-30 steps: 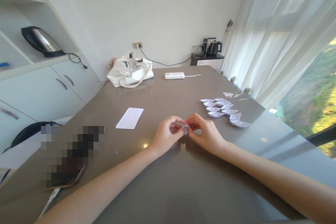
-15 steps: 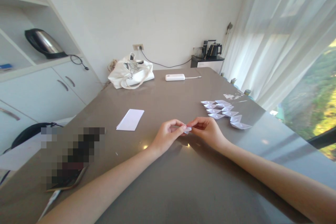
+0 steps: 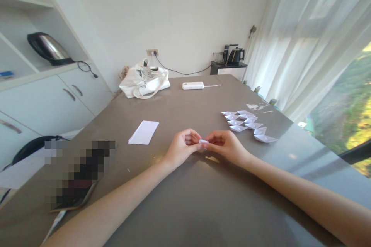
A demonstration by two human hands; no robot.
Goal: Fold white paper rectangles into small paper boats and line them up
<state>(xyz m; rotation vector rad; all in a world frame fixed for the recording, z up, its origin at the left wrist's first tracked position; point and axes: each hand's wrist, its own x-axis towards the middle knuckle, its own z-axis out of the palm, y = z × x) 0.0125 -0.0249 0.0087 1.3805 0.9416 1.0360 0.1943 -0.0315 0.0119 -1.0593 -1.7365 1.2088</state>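
A small piece of folded white paper (image 3: pixel 204 141) is held just above the table, mostly covered by fingers. My left hand (image 3: pixel 184 147) pinches its left end between thumb and fingers. On the other end, my right hand (image 3: pixel 227 146) grips it the same way, the fingertips of both hands almost meeting. To the right of my right hand, several folded white paper boats (image 3: pixel 254 125) sit in rough rows. A stack of white paper sheets (image 3: pixel 144 132) lies to the left, beyond my left hand.
A phone (image 3: pixel 84 177), blurred out, lies at the left with a cable (image 3: pixel 55 224). Farther back are a white bag (image 3: pixel 145 81) and a white power bank (image 3: pixel 193 85) with a short cable. Paper scraps (image 3: pixel 255 106) lie near the table's right edge.
My hands have drawn slightly closer together around the folded paper, and my left fingers have shifted their hold. Less of the paper shows now. The boats and the stack stay put.
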